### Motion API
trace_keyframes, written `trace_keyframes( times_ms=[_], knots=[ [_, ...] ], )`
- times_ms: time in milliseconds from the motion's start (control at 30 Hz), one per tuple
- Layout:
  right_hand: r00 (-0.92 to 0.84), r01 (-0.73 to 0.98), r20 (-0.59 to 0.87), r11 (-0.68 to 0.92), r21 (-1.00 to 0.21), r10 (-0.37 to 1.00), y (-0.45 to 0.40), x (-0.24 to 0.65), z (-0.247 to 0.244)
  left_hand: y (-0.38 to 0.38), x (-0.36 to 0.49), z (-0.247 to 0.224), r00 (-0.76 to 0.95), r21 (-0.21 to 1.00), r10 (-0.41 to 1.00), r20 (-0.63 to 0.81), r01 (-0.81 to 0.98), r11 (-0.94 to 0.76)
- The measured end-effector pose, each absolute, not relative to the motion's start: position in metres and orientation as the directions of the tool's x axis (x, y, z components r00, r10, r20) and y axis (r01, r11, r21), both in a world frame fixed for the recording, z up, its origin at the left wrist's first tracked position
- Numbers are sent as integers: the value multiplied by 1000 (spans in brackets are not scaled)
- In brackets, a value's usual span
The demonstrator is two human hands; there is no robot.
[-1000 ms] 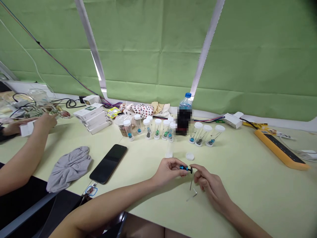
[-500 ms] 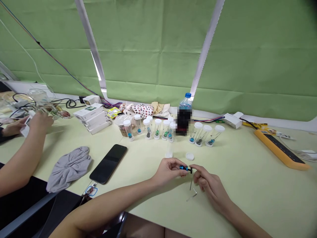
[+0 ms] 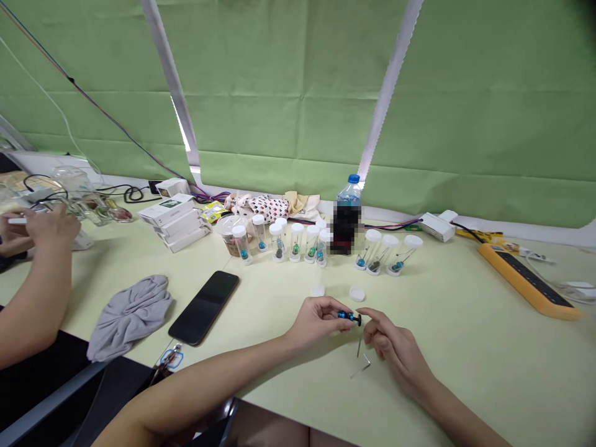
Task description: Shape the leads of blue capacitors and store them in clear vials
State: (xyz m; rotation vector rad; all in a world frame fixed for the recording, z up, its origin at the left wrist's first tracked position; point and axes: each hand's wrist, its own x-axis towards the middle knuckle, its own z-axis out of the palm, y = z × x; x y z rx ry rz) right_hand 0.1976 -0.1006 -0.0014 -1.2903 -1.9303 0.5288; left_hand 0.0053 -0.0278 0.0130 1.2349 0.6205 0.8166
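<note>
Between both hands (image 3: 356, 332), blue-and-black part (image 3: 348, 316), left fingers gripping

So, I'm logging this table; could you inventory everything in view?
Part: one, blue-black, in left hand
Rods: two thin, metallic, near right hand
Capped tubes: about eleven, clear, white caps, mid-table
Loose cap: one, white, beyond hands
Bottle: one, blue cap, behind tubes
Tub: one, clear, behind tubes
Phone: one, black, left
Cloth: one, grey, left
Boxes: several, white, back left
Power strip: one, orange-black, right
Cables: several, mixed colours, back
Small clutter: uncounted, mixed, back and left
Other person's hands: two, far left
Left hand: one, centre
Right hand: one, right of part
</note>
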Motion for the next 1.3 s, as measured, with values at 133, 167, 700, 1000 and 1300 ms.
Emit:
trace_keyframes(
  times_ms=[133, 167, 700, 1000, 1300],
  knots=[
    [-219, 616, 350, 407, -674, 911, -101, 197, -1, -28, 5, 15, 583, 975, 813, 4, -182, 126],
    [-216, 614, 348, 404, -678, 912, -101, 197, 0, -28, 5, 16, 584, 975, 812, 8, -185, 123],
    [-253, 596, 340, 423, -683, 906, -100, 199, -4, -29, 5, 17, 580, 971, 815, 15, -203, 127],
    [-244, 604, 335, 413, -682, 910, -101, 197, -1, -29, 5, 16, 578, 971, 816, 18, -206, 124],
    [-252, 588, 343, 425, -688, 905, -101, 198, -1, -28, 5, 16, 574, 973, 819, 10, -194, 125]
  ],
)
